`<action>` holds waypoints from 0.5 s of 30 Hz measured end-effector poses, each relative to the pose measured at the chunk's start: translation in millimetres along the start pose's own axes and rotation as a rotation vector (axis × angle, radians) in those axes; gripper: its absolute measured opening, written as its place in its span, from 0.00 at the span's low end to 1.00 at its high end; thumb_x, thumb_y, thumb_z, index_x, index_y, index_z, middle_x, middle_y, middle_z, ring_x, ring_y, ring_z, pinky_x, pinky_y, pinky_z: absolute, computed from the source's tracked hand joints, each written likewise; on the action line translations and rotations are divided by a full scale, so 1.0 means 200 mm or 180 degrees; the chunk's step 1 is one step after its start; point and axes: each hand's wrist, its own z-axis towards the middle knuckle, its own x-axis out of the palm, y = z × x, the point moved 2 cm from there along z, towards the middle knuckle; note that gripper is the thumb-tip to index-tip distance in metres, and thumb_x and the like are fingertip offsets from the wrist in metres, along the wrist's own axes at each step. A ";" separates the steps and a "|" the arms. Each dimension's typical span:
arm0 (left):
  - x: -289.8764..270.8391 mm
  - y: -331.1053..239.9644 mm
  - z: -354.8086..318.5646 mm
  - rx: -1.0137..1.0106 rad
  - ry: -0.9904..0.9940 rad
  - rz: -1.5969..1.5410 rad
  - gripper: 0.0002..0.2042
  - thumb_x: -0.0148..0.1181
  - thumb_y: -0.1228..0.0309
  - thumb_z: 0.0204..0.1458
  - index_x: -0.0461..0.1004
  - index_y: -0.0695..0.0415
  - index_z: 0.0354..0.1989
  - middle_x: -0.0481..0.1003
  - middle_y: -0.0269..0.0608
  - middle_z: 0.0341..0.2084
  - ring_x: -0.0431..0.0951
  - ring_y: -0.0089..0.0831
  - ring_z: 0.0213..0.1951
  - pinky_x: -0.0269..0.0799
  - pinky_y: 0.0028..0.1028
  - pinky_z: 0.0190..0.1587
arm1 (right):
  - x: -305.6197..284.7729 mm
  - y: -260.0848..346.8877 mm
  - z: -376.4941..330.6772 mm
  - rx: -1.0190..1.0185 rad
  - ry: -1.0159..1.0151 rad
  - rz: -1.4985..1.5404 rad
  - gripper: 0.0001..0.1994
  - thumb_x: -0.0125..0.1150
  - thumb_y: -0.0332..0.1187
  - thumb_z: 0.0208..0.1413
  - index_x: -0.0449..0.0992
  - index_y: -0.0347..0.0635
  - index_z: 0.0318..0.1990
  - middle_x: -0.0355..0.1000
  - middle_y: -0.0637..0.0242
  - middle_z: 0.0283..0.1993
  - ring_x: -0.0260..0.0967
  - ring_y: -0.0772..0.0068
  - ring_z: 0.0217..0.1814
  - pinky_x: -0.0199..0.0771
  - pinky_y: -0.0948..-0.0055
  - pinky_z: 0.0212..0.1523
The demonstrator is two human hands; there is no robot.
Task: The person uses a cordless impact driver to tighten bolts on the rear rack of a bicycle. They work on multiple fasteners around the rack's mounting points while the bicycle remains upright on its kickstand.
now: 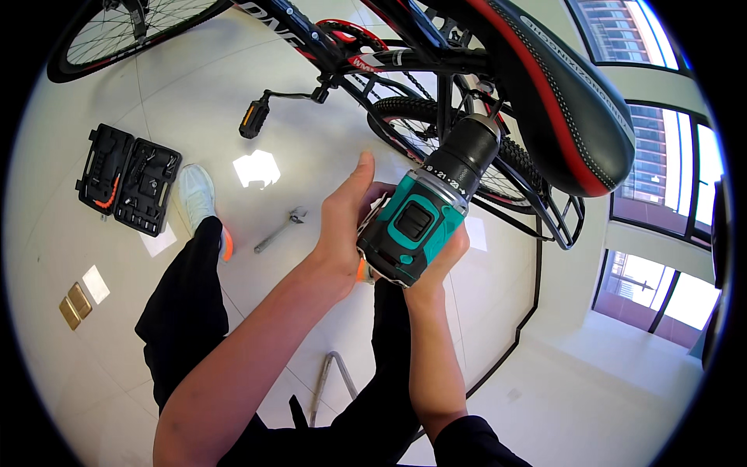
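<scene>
A teal and black cordless drill (416, 222) is held up before me, its chuck pointing away at the underside of the bicycle saddle (572, 101). My right hand (450, 261) grips the drill from below, with most of its fingers hidden behind the body. On the drill's left side, my left hand (346, 214) supports it, thumb sticking up and the other fingers curled out of sight. The chuck's tip (489, 117) meets or overlaps the parts under the saddle; whether it touches a bolt there I cannot tell. The saddle is black with a red stripe.
The black and red bicycle frame (327, 54) spans the top, with a pedal (254, 118) jutting left. An open black tool case (128, 179) and an adjustable wrench (280, 229) lie on the tiled floor. Two brownish-gold plates (75, 305) lie farther left. A bent metal tube (331, 377) is near my legs.
</scene>
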 end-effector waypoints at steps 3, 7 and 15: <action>0.00 0.00 -0.02 0.0268 0.0063 0.0034 0.36 0.48 0.38 0.56 0.70 0.64 0.55 0.75 0.41 0.47 0.75 0.26 0.47 0.70 0.28 0.51 | 0.00 0.02 0.00 0.0035 0.0035 0.0021 0.21 0.70 0.32 0.42 0.74 0.37 0.46 0.77 0.61 0.35 0.78 0.65 0.34 0.75 0.73 0.35; 0.00 0.02 0.01 0.0112 0.0137 -0.0005 0.37 0.47 0.38 0.56 0.70 0.64 0.54 0.75 0.41 0.46 0.75 0.27 0.46 0.69 0.28 0.51 | -0.02 0.04 0.01 0.0015 0.0002 -0.0001 0.21 0.70 0.32 0.42 0.74 0.38 0.45 0.78 0.61 0.35 0.78 0.64 0.34 0.75 0.73 0.35; 0.00 0.04 0.03 -0.0041 0.0007 -0.0079 0.37 0.47 0.38 0.55 0.70 0.63 0.54 0.73 0.42 0.47 0.74 0.29 0.46 0.68 0.29 0.51 | -0.03 0.02 0.02 -0.0134 0.0014 -0.0167 0.21 0.71 0.33 0.40 0.75 0.38 0.44 0.77 0.62 0.34 0.77 0.63 0.33 0.75 0.72 0.34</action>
